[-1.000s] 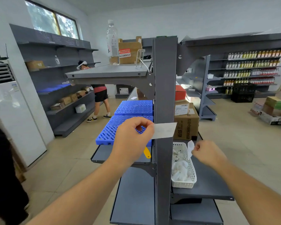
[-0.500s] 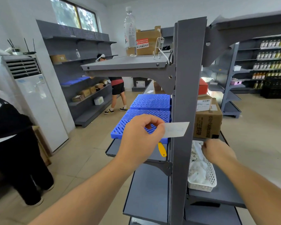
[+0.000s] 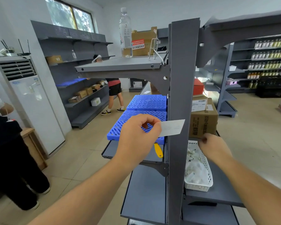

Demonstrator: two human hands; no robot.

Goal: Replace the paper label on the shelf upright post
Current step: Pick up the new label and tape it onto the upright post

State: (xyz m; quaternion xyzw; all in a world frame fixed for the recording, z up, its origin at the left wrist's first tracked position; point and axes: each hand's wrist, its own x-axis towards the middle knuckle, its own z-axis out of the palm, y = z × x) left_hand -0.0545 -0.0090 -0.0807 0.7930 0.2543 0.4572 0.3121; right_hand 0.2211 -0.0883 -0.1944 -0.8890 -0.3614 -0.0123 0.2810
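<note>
A grey shelf upright post (image 3: 181, 75) rises through the middle of the head view. My left hand (image 3: 137, 138) pinches the left end of a white paper label (image 3: 173, 127), which lies flat across the post's front face at mid height. My right hand (image 3: 214, 147) hovers to the right of the post, fingers curled with nothing visible in them, above a white basket (image 3: 207, 174) of crumpled paper scraps.
Blue plastic mats (image 3: 147, 104) and a yellow scraper (image 3: 158, 150) lie on the left shelf. A cardboard box (image 3: 204, 122) sits right of the post, a water bottle (image 3: 125, 32) on top. One person stands at far left (image 3: 10, 159), another by the back shelves (image 3: 114, 93).
The view has swung left and moved closer to the post. My left hand keeps the label against the post. My right hand rose from the basket toward the post's right edge.
</note>
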